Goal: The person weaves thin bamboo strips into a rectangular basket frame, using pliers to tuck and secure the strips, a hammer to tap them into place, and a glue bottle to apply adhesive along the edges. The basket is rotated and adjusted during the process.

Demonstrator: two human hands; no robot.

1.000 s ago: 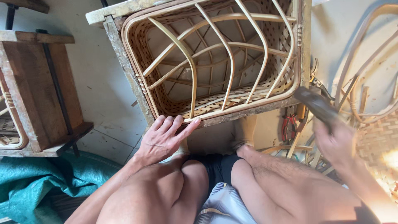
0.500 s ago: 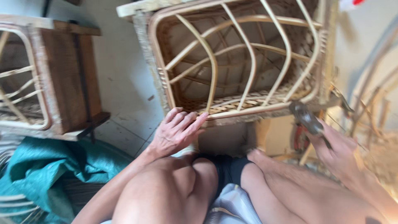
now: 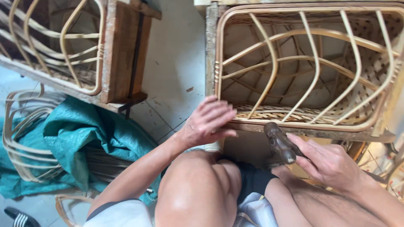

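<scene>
A rattan chair frame (image 3: 303, 71) with curved cane ribs and woven sides lies tipped in front of me. My left hand (image 3: 206, 122) rests with spread fingers on its lower cane rail (image 3: 320, 126), near the left corner. My right hand (image 3: 328, 162) grips a dark, worn hammer (image 3: 280, 143) by its handle, the head just under that rail. My bare knees are below both hands.
A second rattan and wood chair frame (image 3: 84, 50) lies at the upper left. A teal tarp (image 3: 80, 138) and loose cane hoops (image 3: 21, 138) cover the floor at left. A black sandal (image 3: 17, 216) sits at the bottom left corner.
The view has swung left and closer. My right hand brought the hammer in from the right toward the frame's lower rail. My left hand stays at the rail.
</scene>
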